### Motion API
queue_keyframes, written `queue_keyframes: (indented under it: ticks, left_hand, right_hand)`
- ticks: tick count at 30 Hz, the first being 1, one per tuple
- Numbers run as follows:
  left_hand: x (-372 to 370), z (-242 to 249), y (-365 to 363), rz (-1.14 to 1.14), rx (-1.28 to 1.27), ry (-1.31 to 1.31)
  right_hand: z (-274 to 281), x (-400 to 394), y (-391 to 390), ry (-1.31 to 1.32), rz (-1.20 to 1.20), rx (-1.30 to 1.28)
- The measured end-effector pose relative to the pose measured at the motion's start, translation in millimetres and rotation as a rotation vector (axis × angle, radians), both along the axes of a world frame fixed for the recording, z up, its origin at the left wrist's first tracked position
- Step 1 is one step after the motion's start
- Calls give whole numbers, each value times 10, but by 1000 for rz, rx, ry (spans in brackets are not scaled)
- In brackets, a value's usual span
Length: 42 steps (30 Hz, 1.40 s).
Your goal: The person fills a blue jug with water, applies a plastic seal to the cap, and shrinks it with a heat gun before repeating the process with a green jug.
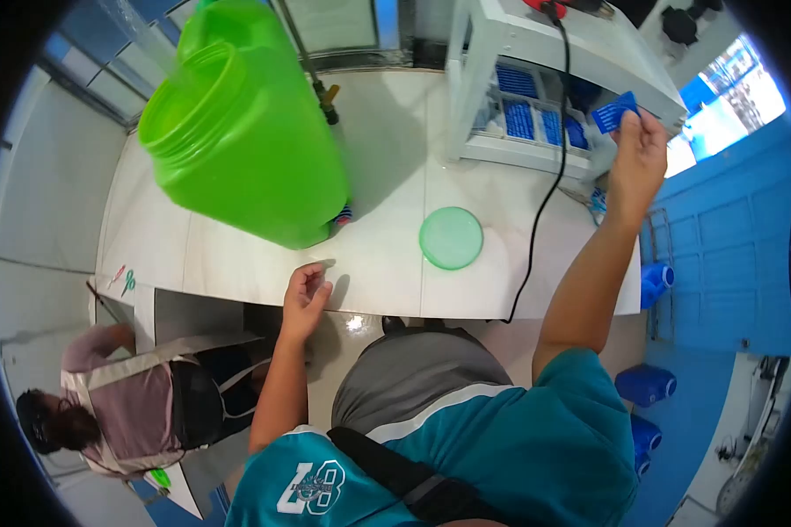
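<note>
Head view, looking straight down. White glossy counter (387, 255) runs across the frame, tiled white floor below it, blue wall and doors on the right. Large bright-green translucent plastic jug (246, 140) lies tilted on the counter, wide mouth open toward upper left. Round pale-green plastic lid (451, 237) sits flat on the counter, well apart from the jug. White shelf unit (545, 105) stands at the counter's back, holding stacks of blue labels (518, 119); black cable (549, 176) trails from it over the counter edge.

Left hand (304, 299) rests at the counter's front edge, fingers loosely curled, holding nothing. Right hand (637, 162) is raised at the shelf, fingertips pinched on a small blue label (615, 112).

Blue plastic jugs (646, 386) stand on the floor at right. Another person in a grey apron (149, 395) crouches lower left.

Writing: white number "28" on the teal shirt (312, 487); label print too small to read.
</note>
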<state>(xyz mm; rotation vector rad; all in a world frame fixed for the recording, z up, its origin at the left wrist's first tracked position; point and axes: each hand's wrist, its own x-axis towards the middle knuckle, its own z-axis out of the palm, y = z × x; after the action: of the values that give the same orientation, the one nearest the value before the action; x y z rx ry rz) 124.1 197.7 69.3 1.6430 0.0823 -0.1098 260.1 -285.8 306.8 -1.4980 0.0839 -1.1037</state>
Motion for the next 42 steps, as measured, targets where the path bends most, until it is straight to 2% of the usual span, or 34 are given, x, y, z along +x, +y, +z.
queue_keyframes:
  ticks: [2, 3, 4, 5, 6, 7, 9, 10, 12, 15, 18, 24, 27, 33, 36, 40, 42]
  left_hand:
    - [37, -46, 1, 0, 28, -17]
    - [39, -22, -21, -10, 22, -21]
    - [34, 52, -42, -64, 155, -112]
    - [39, 106, -60, -115, 289, -204]
    - [50, 127, -77, -117, 287, -203]
    - [55, 141, -89, -131, 292, -222]
    - [41, 144, -98, -147, 303, -232]
    - [46, 145, -102, -137, 285, -221]
    - [63, 151, -110, -127, 272, -209]
    - [52, 174, -133, -130, 305, -206]
    - [58, 147, -155, -103, 259, -205]
    - [61, 129, -172, -86, 246, -168]
    - [64, 103, -154, -93, 263, -181]
    - [90, 132, -155, -109, 336, -174]
    - [89, 106, -139, -112, 349, -193]
    - [77, 113, -172, -92, 340, -226]
    - [80, 103, -166, -80, 336, -258]
  right_hand:
    - [-279, 249, -453, 322, -261, -358]
    - [-452, 395, -616, 342, -280, -446]
    - [-638, 545, -761, 363, -295, -531]
    - [-799, 689, -899, 451, -345, -693]
    - [-950, 823, -1036, 540, -390, -855]
    - [-1129, 957, -1197, 543, -389, -856]
    - [-1430, 1146, -1431, 589, -242, -1103]
    - [-1465, 1181, -1435, 593, -237, -1100]
    - [-1523, 1251, -1441, 739, -164, -910]
    - [-1616, 1373, -1536, 873, -239, -937]
    - [-1410, 1360, -1466, 957, -247, -960]
    - [-1446, 1601, -1674, 1049, -119, -918]
    - [-1235, 1529, -1615, 1065, -49, -934]
    - [-1300, 1527, -1639, 992, -219, -1142]
    - [-1110, 1335, -1343, 930, -336, -1115]
    - [-1171, 1346, -1253, 955, -343, -1145]
    - [-1227, 1315, -1241, 1118, -231, -1169]
